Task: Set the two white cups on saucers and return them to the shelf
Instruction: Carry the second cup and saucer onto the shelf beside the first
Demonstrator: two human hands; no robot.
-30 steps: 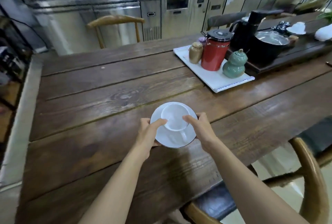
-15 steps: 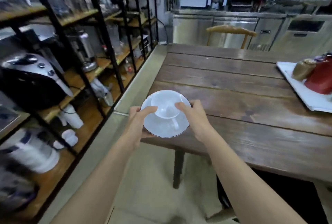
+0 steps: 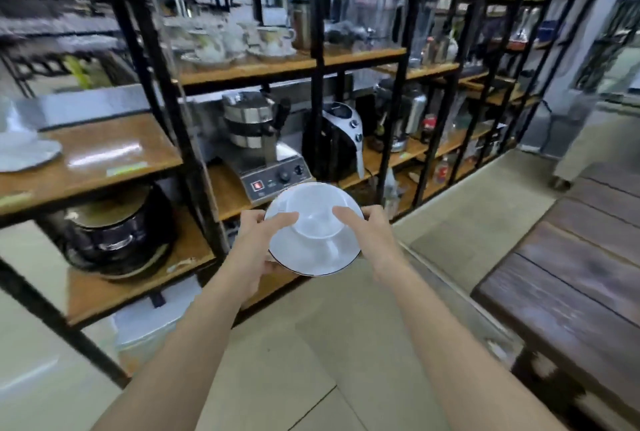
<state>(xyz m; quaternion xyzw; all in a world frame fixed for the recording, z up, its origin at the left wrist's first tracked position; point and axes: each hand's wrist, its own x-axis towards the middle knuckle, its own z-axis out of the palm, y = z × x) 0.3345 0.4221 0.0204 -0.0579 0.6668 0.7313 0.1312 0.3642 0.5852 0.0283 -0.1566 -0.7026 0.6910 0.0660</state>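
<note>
Clearly, only one view is given, the head view, and it is blurred by motion. A white cup [image 3: 317,214] is seen sitting on a white saucer [image 3: 311,257], and the pair is carried in the air in front of the body, above the pale floor [image 3: 346,344]. The saucer is gripped from both sides: the left hand [image 3: 258,243] is closed on its left rim with the thumb laid over the cup's edge, and the right hand [image 3: 369,233] is closed on the right rim in the same way. The cup's handle is pointed back toward the person.

The shelf [image 3: 114,157] is found ahead and to the left of the hands, so the left hand is the nearer one to it. A second white cup and saucer [image 3: 24,150] is already seen at the far left of that wooden board, with bare wood just to its right. That bare patch is judged to be the likely landing place, which lies up and to the left of the carried pair. A black upright post [image 3: 166,101] stands between the hands and that patch and would have to be cleared. A wooden table [image 3: 571,275] is seen at the right, apart from the hands.
</note>
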